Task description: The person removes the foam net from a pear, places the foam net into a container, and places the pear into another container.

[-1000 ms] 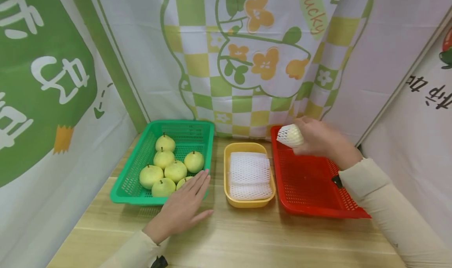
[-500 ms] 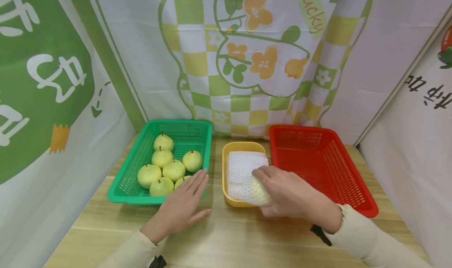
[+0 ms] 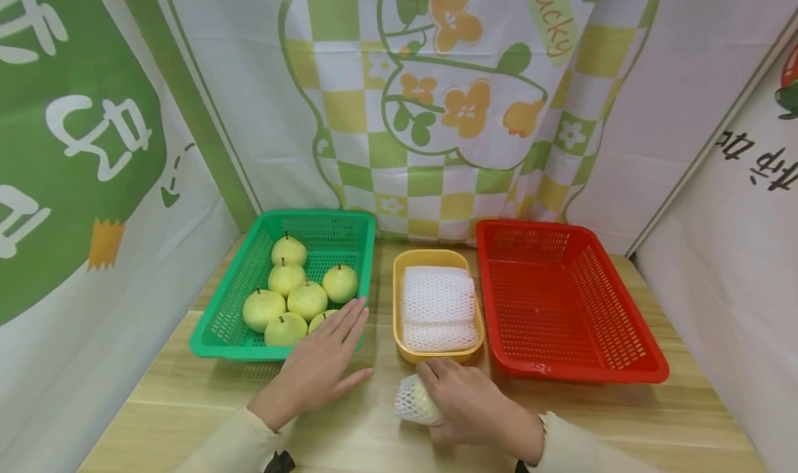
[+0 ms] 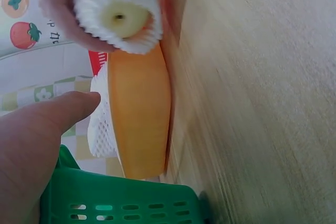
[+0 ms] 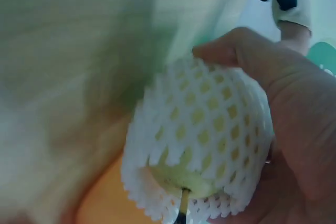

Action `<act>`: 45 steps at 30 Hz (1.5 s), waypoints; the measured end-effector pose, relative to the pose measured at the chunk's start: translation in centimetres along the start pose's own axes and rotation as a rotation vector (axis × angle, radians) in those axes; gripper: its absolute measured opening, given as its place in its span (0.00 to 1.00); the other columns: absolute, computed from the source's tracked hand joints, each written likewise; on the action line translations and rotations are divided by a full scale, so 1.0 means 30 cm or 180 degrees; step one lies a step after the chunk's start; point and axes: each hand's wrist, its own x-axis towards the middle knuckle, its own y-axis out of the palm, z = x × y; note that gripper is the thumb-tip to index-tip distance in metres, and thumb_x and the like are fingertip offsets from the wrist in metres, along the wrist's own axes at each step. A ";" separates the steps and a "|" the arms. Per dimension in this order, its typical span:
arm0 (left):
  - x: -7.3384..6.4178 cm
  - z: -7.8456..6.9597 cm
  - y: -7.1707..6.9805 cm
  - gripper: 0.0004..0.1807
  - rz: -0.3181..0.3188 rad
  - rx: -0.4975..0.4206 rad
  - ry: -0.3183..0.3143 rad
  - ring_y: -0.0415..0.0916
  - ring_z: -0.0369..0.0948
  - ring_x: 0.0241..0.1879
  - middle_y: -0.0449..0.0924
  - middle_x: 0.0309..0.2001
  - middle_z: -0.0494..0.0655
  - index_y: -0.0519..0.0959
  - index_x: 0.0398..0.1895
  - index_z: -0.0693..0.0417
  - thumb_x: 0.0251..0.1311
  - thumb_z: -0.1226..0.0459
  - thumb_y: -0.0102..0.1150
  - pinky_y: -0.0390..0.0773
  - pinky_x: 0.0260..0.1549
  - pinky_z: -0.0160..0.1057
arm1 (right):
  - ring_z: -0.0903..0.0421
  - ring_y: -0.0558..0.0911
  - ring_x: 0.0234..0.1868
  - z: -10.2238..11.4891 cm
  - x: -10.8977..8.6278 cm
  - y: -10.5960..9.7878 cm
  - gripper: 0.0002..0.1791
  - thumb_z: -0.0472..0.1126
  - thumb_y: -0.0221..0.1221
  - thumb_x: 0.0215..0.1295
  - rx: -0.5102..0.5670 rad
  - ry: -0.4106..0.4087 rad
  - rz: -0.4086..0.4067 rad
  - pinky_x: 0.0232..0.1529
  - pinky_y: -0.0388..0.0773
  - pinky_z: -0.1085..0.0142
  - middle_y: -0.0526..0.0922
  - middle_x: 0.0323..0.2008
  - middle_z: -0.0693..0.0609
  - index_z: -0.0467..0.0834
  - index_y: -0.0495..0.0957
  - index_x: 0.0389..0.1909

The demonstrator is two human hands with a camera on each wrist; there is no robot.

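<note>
My right hand [image 3: 476,407] grips a pale yellow-green pear [image 5: 178,177] wrapped in a white foam net sleeve [image 3: 416,400], just in front of the yellow basket. Up close in the right wrist view, the pear's stem shows at the net's open end. My left hand [image 3: 321,355] lies with straight fingers at the near right corner of the green basket [image 3: 268,353], holding nothing. Several bare pears [image 3: 307,300] sit in that basket; one is partly hidden by the left fingers. White foam nets [image 3: 438,296] lie stacked in the yellow basket [image 3: 399,334].
On the right stands a red basket [image 3: 536,307] with slotted walls. All the baskets share a wooden table [image 3: 249,417]. A checked curtain [image 3: 424,147] hangs behind them, and printed cloth walls [image 3: 81,113] close in the sides.
My right hand has brought the netted pear from above the red basket, across the yellow basket's corner, to the table's front. The left hand has stayed in place.
</note>
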 end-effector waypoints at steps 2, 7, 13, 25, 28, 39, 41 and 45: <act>0.000 -0.001 0.000 0.53 0.0005 -0.0032 0.0005 0.54 0.55 0.84 0.52 0.85 0.60 0.56 0.83 0.65 0.70 0.37 0.58 0.63 0.79 0.52 | 0.55 0.82 0.46 -0.001 -0.004 0.027 0.36 0.57 0.76 0.45 -0.0082 -0.0028 -0.0102 0.36 0.84 0.65 0.82 0.46 0.53 0.46 0.73 0.52; 0.009 0.005 -0.017 0.52 0.0031 -0.0234 0.0023 0.53 0.56 0.84 0.52 0.84 0.62 0.55 0.83 0.66 0.71 0.39 0.59 0.64 0.79 0.55 | 0.52 0.84 0.54 -0.016 -0.025 0.060 0.41 0.58 0.76 0.49 0.0009 -0.0021 -0.0254 0.49 0.88 0.60 0.83 0.55 0.50 0.43 0.74 0.60; -0.019 -0.022 -0.098 0.47 -0.0272 -0.0565 0.0271 0.62 0.54 0.80 0.58 0.83 0.59 0.60 0.81 0.65 0.70 0.45 0.65 0.71 0.75 0.53 | 0.49 0.82 0.64 -0.056 -0.086 0.041 0.52 0.61 0.77 0.55 0.0566 0.0138 -0.0090 0.60 0.86 0.54 0.78 0.69 0.44 0.39 0.67 0.75; -0.081 -0.051 -0.046 0.20 0.0761 -0.1917 0.0756 0.83 0.44 0.63 0.85 0.64 0.46 0.81 0.66 0.53 0.79 0.56 0.54 0.83 0.63 0.48 | 0.55 0.84 0.63 -0.127 -0.166 0.074 0.42 0.55 0.74 0.63 0.1507 0.0433 -0.0249 0.61 0.86 0.55 0.83 0.66 0.49 0.43 0.71 0.73; -0.066 -0.064 0.024 0.19 0.0830 -0.2018 0.0791 0.83 0.43 0.63 0.85 0.64 0.47 0.80 0.67 0.54 0.78 0.60 0.55 0.82 0.65 0.45 | 0.56 0.84 0.61 -0.130 -0.169 0.089 0.41 0.54 0.73 0.64 0.1582 0.0416 -0.0279 0.60 0.86 0.57 0.83 0.65 0.50 0.42 0.71 0.73; 0.027 -0.132 0.085 0.27 0.0392 -0.2284 0.0833 0.78 0.44 0.70 0.77 0.73 0.46 0.71 0.77 0.49 0.76 0.62 0.58 0.77 0.71 0.46 | 0.51 0.84 0.65 -0.133 -0.159 0.127 0.41 0.59 0.70 0.65 0.1746 0.0381 -0.0439 0.65 0.83 0.55 0.83 0.67 0.47 0.43 0.72 0.74; 0.040 -0.142 0.081 0.30 0.0359 -0.2237 0.0832 0.77 0.45 0.71 0.75 0.74 0.47 0.70 0.78 0.50 0.75 0.60 0.60 0.76 0.71 0.47 | 0.51 0.84 0.65 -0.133 -0.159 0.129 0.41 0.59 0.70 0.66 0.1774 0.0358 -0.0486 0.65 0.83 0.55 0.83 0.67 0.48 0.44 0.73 0.74; 0.066 -0.163 0.069 0.37 0.0395 -0.2089 0.0835 0.75 0.48 0.73 0.73 0.76 0.51 0.68 0.79 0.55 0.70 0.56 0.66 0.75 0.73 0.49 | 0.52 0.84 0.65 -0.134 -0.159 0.131 0.40 0.60 0.68 0.67 0.1771 0.0328 -0.0540 0.65 0.83 0.55 0.83 0.67 0.48 0.44 0.73 0.74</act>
